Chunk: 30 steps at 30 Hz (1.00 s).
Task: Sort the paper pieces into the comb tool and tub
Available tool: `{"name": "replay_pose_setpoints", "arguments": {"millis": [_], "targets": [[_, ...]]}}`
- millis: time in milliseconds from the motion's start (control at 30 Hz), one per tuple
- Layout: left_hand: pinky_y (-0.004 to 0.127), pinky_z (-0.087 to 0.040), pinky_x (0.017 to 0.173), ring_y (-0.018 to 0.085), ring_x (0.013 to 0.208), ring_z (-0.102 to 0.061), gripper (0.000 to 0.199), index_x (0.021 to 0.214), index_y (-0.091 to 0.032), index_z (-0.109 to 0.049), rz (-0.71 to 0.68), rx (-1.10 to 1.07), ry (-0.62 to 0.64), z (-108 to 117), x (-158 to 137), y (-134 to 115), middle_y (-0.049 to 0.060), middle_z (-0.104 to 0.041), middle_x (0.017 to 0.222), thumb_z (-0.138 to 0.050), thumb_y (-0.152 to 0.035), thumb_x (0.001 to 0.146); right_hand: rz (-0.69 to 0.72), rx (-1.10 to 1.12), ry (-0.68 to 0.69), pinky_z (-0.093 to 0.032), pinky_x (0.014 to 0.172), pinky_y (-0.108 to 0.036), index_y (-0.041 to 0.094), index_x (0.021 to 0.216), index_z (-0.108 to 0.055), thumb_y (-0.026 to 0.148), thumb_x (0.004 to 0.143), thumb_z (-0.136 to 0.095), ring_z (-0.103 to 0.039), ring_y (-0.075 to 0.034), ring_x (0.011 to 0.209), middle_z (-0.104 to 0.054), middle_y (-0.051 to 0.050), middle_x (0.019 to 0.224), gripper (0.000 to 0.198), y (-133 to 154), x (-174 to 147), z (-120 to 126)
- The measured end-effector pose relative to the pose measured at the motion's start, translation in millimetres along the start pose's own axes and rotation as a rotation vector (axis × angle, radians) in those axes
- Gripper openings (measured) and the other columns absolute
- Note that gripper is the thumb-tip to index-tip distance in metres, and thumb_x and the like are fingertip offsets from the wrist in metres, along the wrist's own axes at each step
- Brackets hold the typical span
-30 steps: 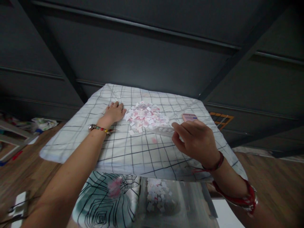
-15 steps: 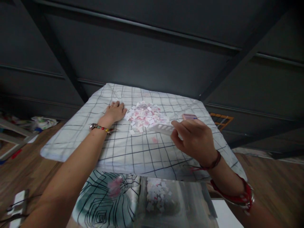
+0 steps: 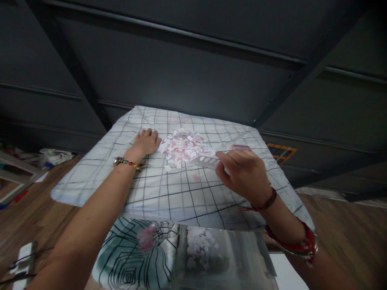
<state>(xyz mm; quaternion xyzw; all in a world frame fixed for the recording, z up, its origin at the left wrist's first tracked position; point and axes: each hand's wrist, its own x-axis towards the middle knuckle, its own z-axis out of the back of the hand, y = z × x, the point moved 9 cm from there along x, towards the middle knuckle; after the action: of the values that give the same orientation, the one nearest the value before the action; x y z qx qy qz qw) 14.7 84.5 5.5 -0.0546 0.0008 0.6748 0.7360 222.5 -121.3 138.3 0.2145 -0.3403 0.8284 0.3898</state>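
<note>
A heap of small white and pink paper scraps (image 3: 183,148) lies on a bed-like surface covered with white checked cloth (image 3: 169,197). My left hand (image 3: 146,142) rests palm down on the cloth, fingers spread, just left of the heap. In my right hand (image 3: 243,171) is a white slotted plastic piece (image 3: 207,160), held by closed fingers at its right end. Its far edge meets the lower right side of the scraps. Part of the piece is hidden under my fingers, so its full shape does not show.
Below the cloth's front edge stands a clear plastic bin (image 3: 244,262) with more paper scraps (image 3: 201,245) inside. A teal patterned cushion or cloth (image 3: 130,262) sits left of it. Behind my right hand lies a pink phone (image 3: 241,148). Dark panels (image 3: 181,64) rise at the back.
My right hand has shifted slightly left with the slotted plastic piece, towards the heap. My left hand has stayed in place.
</note>
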Motion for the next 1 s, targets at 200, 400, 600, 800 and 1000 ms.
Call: {"name": "replay_pose_setpoints", "arguments": {"millis": [200,400,600,800,1000], "targets": [[0.049,-0.025,0.116,0.034,0.146,-0.023,0.060,0.150,-0.011,-0.032,-0.009,-0.002,0.004,0.0,-0.4,-1.3,0.017,-0.026,0.159,-0.022,-0.041,0.100,0.020,0.103,0.010,-0.032,0.057,-0.030,0.015,0.080,-0.067,0.014,0.083,-0.048,-0.044,-0.014,0.058,-0.055,0.001,0.056,0.020,3.4,-5.8,1.4],[0.050,-0.028,0.115,0.034,0.145,-0.027,0.060,0.150,-0.013,-0.034,-0.014,0.024,-0.024,-2.9,3.7,0.7,0.015,-0.029,0.159,-0.022,-0.042,0.099,0.013,0.105,-0.057,-0.033,0.057,-0.030,0.011,0.088,-0.068,0.013,0.084,-0.049,-0.046,-0.014,0.058,-0.057,0.000,0.059,0.020,1.8,-6.2,11.1],[0.050,-0.029,0.115,0.034,0.145,-0.026,0.059,0.150,-0.013,-0.034,-0.012,0.027,-0.031,-1.0,1.3,0.4,0.015,-0.030,0.159,-0.022,-0.041,0.099,0.035,0.081,0.008,-0.028,0.058,-0.031,0.015,0.076,-0.066,0.014,0.084,-0.045,-0.039,-0.014,0.057,-0.052,0.001,0.056,0.022,7.5,2.3,-6.3],[0.048,-0.026,0.116,0.034,0.146,-0.024,0.059,0.150,-0.013,-0.033,0.000,0.010,-0.008,-1.4,1.9,0.4,0.014,-0.028,0.159,-0.023,-0.041,0.100,0.069,0.177,-0.046,-0.034,0.059,-0.029,0.014,0.083,-0.066,0.012,0.083,-0.050,-0.044,-0.014,0.060,-0.055,0.001,0.059,0.016,8.0,-5.6,5.1],[0.049,-0.025,0.117,0.035,0.146,-0.023,0.060,0.150,-0.012,-0.033,-0.007,-0.003,-0.006,-3.5,3.7,2.0,0.015,-0.027,0.160,-0.022,-0.043,0.099,0.047,0.150,-0.052,-0.032,0.057,-0.030,0.013,0.084,-0.067,0.012,0.084,-0.048,-0.044,-0.014,0.058,-0.056,0.000,0.058,0.018,12.1,-0.5,1.7]]}}
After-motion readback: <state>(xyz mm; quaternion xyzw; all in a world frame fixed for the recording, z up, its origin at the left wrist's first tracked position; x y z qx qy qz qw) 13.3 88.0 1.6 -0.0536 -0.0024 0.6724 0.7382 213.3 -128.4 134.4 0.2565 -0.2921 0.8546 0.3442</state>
